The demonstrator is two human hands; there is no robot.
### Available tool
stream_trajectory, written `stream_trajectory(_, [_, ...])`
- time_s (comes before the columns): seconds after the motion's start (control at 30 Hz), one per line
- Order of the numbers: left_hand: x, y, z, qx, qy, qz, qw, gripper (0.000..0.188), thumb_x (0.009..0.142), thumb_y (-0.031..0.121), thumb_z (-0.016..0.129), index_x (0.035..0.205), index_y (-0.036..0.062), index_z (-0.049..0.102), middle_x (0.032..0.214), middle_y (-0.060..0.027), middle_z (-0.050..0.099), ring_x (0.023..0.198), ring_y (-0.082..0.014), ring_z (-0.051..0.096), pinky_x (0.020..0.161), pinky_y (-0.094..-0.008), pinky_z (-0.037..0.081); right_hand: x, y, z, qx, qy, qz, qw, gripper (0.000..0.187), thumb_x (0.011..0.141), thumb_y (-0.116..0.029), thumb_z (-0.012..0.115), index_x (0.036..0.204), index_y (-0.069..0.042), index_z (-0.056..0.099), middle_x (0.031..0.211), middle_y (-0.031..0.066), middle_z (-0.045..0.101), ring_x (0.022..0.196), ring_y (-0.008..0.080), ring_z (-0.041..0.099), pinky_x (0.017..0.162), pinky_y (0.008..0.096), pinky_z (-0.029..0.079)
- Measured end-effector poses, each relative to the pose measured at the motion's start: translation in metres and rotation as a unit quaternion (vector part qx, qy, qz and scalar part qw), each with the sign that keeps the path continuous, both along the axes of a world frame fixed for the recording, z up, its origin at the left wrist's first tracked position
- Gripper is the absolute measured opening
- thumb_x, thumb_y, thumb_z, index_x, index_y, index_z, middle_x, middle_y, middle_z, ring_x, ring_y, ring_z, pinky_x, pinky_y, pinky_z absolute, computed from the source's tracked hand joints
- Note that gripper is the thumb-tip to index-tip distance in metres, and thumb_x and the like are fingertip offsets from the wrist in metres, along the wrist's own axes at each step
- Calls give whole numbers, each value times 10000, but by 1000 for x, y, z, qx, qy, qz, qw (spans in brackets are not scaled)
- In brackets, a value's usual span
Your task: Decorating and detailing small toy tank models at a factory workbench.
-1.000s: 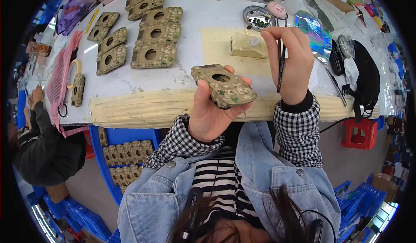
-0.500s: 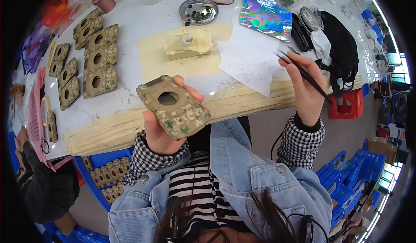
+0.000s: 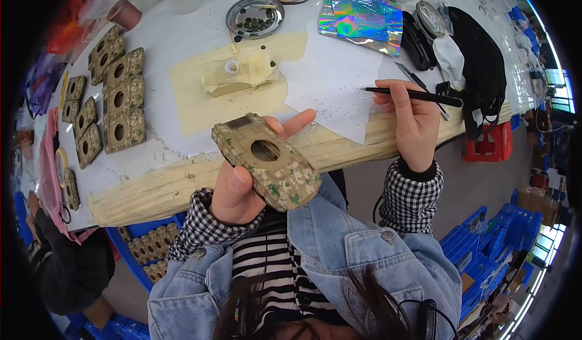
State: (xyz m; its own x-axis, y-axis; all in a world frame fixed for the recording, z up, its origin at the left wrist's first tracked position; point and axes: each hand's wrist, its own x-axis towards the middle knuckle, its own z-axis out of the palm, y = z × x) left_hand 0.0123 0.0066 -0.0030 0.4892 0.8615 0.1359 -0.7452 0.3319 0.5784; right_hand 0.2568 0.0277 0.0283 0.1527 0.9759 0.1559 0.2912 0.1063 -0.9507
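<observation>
My left hand (image 3: 237,193) holds a camouflage-painted model tank hull (image 3: 286,175) from beneath and along its side, thumb on the near edge and index finger stretched past the far edge. The hull is tilted, its top with a round hole facing up. In my right hand (image 3: 417,122) are black tweezers (image 3: 433,97), pinched between thumb and fingers and lying nearly level. Their tips point left above a white paper sheet (image 3: 318,76) scattered with tiny dark specks. Whether anything sits between the tips is too small to tell.
A tape-covered block (image 3: 227,88) with a small white cup stands beyond the hull. Behind it is a round metal dish (image 3: 254,31) of dark green pieces. Several more hulls (image 3: 124,106) lie at left, others in a blue crate (image 3: 130,252) below. A red stool (image 3: 488,143) stands at right.
The tweezers have swung from a steep slant to nearly level, tips lower over the paper. The hull has moved slightly right and my left index finger has straightened. The whole view has shifted a little.
</observation>
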Motion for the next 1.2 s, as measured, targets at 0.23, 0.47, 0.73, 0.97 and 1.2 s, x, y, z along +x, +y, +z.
stream_trajectory(0.23, [-1, 0, 3, -18, 34, -7, 999, 751, 768, 548, 645, 1264, 40, 401, 1394, -279, 278, 1380, -373, 97, 875, -396, 529, 0, 3, 0, 5, -23, -6, 1000, 249, 936, -167, 539, 932, 53, 656, 791, 57, 653, 702, 91, 590, 629, 200, 441])
stream_trajectory(0.47, [-3, 1, 5, -21, 48, -13, 999, 759, 765, 559, 641, 1267, 43, 400, 1394, -324, 245, 1378, -365, 123, 879, -384, 525, -1, 3, -1, 7, -29, -4, 1000, 254, 931, -162, 544, 928, 67, 653, 800, 69, 658, 702, 101, 589, 639, 210, 451])
stream_trajectory(0.73, [-3, 1, 8, -18, 58, -9, 998, 754, 768, 560, 637, 1264, 41, 407, 1394, -373, 192, 1376, -351, 150, 888, -377, 516, -2, 3, 0, 2, -27, -2, 1000, 253, 931, -158, 544, 931, 70, 653, 811, 78, 663, 710, 108, 595, 653, 217, 462])
stream_trajectory(0.97, [-4, 0, 8, -25, 55, -16, 998, 748, 775, 558, 630, 1271, 47, 402, 1400, -395, 139, 1374, -343, 169, 915, -379, 495, -1, 3, 0, 4, -25, 2, 1000, 255, 931, -158, 543, 931, 72, 653, 808, 84, 665, 711, 106, 597, 659, 216, 464])
stream_trajectory(1.2, [-3, 1, 9, -21, 48, -23, 998, 747, 780, 559, 624, 1277, 48, 398, 1402, -391, 140, 1379, -341, 146, 918, -383, 493, -1, 2, 0, 1, -32, -12, 999, 256, 931, -161, 545, 932, 69, 656, 784, 75, 662, 700, 96, 588, 629, 203, 440])
